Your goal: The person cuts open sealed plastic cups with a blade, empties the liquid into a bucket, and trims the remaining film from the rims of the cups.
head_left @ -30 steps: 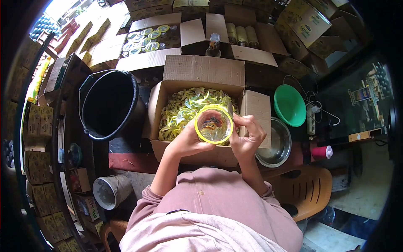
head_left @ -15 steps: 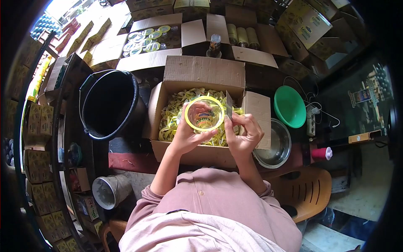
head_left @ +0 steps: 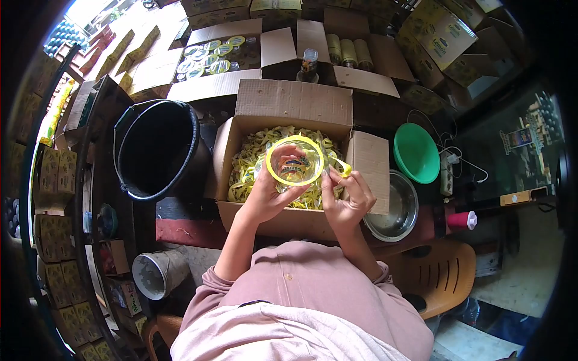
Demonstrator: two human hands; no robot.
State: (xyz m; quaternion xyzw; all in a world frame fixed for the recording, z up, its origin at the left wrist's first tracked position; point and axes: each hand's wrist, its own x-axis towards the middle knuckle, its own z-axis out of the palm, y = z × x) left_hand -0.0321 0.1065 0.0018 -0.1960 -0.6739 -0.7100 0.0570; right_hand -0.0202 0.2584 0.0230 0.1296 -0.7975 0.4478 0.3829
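My left hand is closed around a clear plastic cup with a wide yellow rim and a printed label. The cup's round end faces me, and fingers show through its clear wall. Close against the cup's right side, my right hand is pinched. A narrow yellow strip curls from the rim area to its fingers. Whether the thin grey flat piece is also in this hand is hard to make out. Below both hands stands an open cardboard box filled with tangled yellow strips.
A black bucket stands left of the box. To the right are a green bowl, a metal bowl, a power strip and a pink thread spool. Behind, one carton holds yellow-rimmed cups, beside a bottle.
The thin grey flat piece that stood upright beside the cup has turned and barely shows. A yellow strip now loops out at my right fingers. The cup has shifted slightly right.
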